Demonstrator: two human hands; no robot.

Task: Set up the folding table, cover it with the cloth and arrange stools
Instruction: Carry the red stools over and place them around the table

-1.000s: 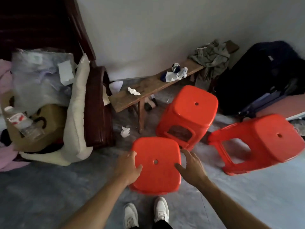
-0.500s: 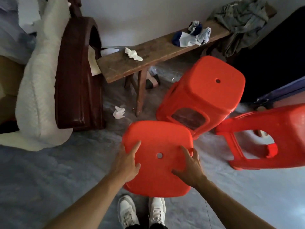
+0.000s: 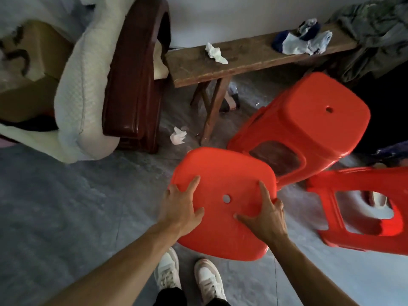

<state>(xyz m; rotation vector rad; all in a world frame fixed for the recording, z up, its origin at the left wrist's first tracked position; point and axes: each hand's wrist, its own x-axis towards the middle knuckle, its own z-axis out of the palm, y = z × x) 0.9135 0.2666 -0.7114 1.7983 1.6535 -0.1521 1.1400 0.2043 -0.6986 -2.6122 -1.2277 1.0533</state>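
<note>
Grey concrete floor point(image 3: 66, 217) is filling the lower frame, pale wall behind. Wooden bench point(image 3: 242, 58) is standing along the wall, crumpled tissue point(image 3: 215, 53) and socks point(image 3: 304, 40) lying on it, grey-green clothing point(image 3: 375, 34) bunched at its right end. Another tissue point(image 3: 177, 135) is lying on the floor by the bench leg. Dark brown wooden piece point(image 3: 134, 80) is leaning beside a white cushion point(image 3: 86, 85) at left.

Nearest red stool point(image 3: 223, 180) is sitting in front of the person's white shoes point(image 3: 187, 277). Left hand point(image 3: 180, 208) is gripping the seat's left edge, fingers spread wide, thumb on top. Right hand point(image 3: 265, 215) is gripping the right edge, thumb and forefinger splayed on the seat, other fingers curling over the rim. Both hands are flanking the seat's centre hole.

Second red stool point(image 3: 309, 124) is tilting just behind, touching the near one's far right corner. Third red stool point(image 3: 364, 208) is lying on its side at far right, apart from the held stool.
</note>
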